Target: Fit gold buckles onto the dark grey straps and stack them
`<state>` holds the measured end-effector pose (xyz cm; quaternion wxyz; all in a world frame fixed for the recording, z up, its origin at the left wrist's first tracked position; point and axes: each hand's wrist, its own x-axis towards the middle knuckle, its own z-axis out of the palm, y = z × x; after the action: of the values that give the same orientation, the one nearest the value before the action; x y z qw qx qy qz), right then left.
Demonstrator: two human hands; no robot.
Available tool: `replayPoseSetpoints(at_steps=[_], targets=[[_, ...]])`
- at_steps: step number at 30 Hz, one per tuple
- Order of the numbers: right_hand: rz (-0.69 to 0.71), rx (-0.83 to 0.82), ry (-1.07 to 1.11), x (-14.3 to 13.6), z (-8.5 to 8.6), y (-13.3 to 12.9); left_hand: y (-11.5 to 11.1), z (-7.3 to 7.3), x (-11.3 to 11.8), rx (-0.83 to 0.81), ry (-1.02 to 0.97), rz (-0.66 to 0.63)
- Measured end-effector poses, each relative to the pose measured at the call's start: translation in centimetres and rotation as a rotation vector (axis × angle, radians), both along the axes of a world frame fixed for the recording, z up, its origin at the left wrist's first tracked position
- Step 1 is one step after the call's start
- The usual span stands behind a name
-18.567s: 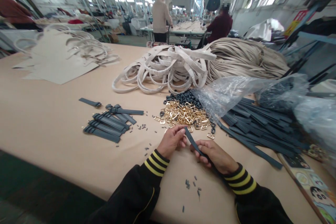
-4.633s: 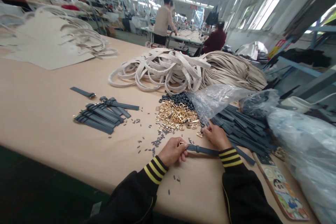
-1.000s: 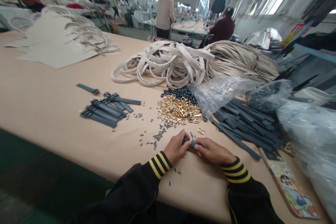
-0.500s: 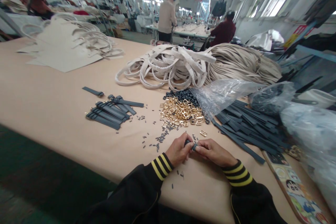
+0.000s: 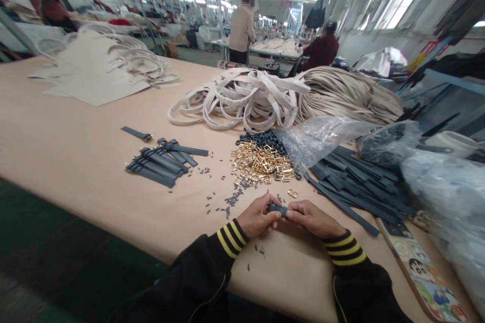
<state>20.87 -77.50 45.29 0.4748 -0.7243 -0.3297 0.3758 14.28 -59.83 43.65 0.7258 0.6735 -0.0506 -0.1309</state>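
Note:
A short dark blue-grey strap [image 5: 278,209] is pinched between my two hands above the table's near side. My left hand [image 5: 259,217] grips its left part, thumb in front and fingers curled behind. At the strap's right end, the thumb and fingers of my right hand [image 5: 312,218] close on it. A band or loop seems to wrap the strap between the hands; its detail is too small to tell. Just beyond my hands lie a single gold buckle [image 5: 292,193] and a heap of gold buckles [image 5: 261,159]. Small dark pieces [image 5: 233,199] are scattered left of them.
Finished-looking buckled straps [image 5: 159,161] lie at left. Loose dark straps [image 5: 356,181], clear plastic bags [image 5: 443,186] and a cartoon-printed case [image 5: 420,267] are at right. Dark loops [image 5: 263,137] and pale strap coils [image 5: 242,98] sit behind the buckles. Other people stand or sit farther back.
My left fingers have shifted so that more of the strap shows between my hands. My right hand has moved slightly right. The view has tilted a little.

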Motion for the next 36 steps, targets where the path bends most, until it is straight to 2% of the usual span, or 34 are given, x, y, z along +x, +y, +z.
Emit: replayPoseSetpoints(at_steps=[3, 7, 12, 17, 28, 31, 36], targets=[[0.04, 0.001, -0.051, 0.0, 0.2, 0.1, -0.1, -0.1, 0.0, 0.024, 0.006, -0.001], [0.072, -0.017, -0.167, -0.2, 0.4, 0.2, -0.5, -0.4, -0.2, 0.153, -0.058, 0.057], [0.12, -0.065, -0.04, -0.7, 0.5, 0.1, -0.5, -0.1, -0.2, 0.266, -0.126, 0.031], [0.097, 0.003, -0.064, -0.6, 0.7, 0.0, -0.2, 0.2, 0.0, 0.416, -0.309, 0.046], [0.07, -0.018, 0.059, -1.1, 0.5, -0.1, -0.4, 0.7, -0.6, 0.35, -0.351, 0.057], [0.084, -0.1, 0.071, -1.1, -0.3, -0.7, -0.6, 0.6, -0.8, 0.325, -0.362, 0.014], [0.082, -0.136, 0.068, -0.9, -1.5, -1.0, -0.6, 0.0, -1.0, 0.343, -0.371, 0.043]])
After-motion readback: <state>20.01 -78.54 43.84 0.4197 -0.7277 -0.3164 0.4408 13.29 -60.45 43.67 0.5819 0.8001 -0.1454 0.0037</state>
